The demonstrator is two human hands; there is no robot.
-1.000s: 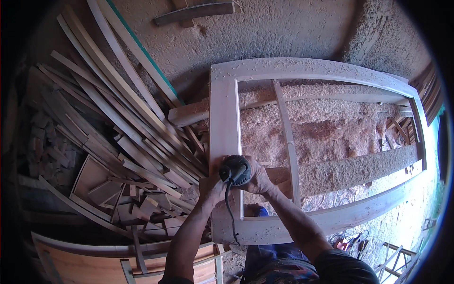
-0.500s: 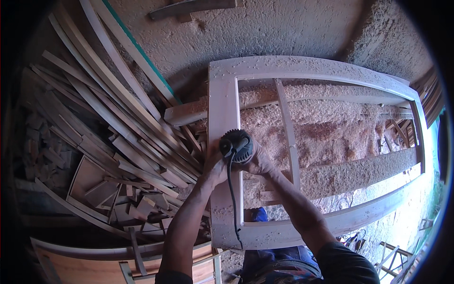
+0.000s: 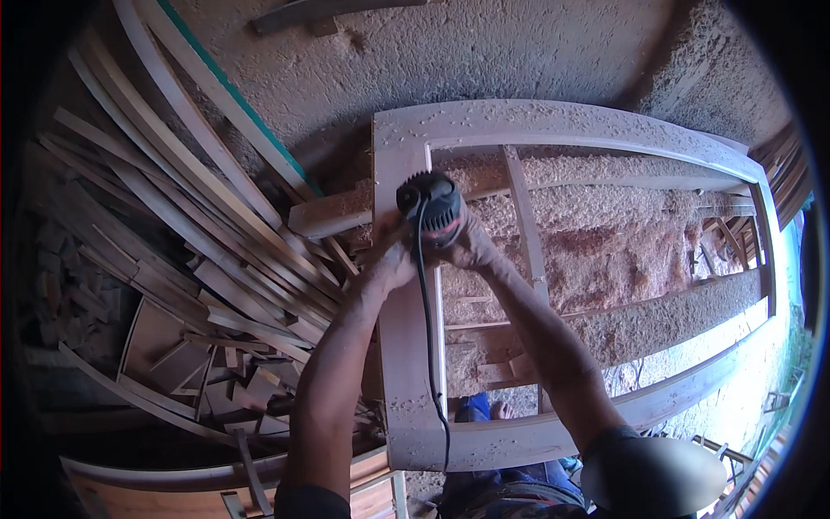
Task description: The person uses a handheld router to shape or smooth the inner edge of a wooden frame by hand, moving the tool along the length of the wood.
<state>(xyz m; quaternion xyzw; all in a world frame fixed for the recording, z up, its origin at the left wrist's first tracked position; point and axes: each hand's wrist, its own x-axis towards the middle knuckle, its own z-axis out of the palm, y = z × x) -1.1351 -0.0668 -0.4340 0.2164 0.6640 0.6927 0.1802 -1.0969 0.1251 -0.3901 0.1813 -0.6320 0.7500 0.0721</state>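
Observation:
A black corded power tool (image 3: 432,206) with a ribbed, vented motor housing sits over the left member of a pale wooden door frame (image 3: 402,346). From above, its working end is hidden, so its exact kind does not show. My left hand (image 3: 392,259) grips its left side, and my right hand (image 3: 471,245) wraps round its right side. The tool's cable (image 3: 430,346) runs back toward me along the frame member. Small wood chips lie scattered on the frame, mostly at its far and near corners.
Long wooden strips (image 3: 207,203) and offcuts (image 3: 186,363) are heaped at left. Shavings (image 3: 596,233) cover the ground and the beams (image 3: 674,303) inside the frame. A thin crosspiece (image 3: 526,216) spans the frame opening. A curved panel (image 3: 156,484) lies at lower left.
Both hands have pushed the power tool away from me along the left frame member, toward its far corner. The cable has stretched farther along with it.

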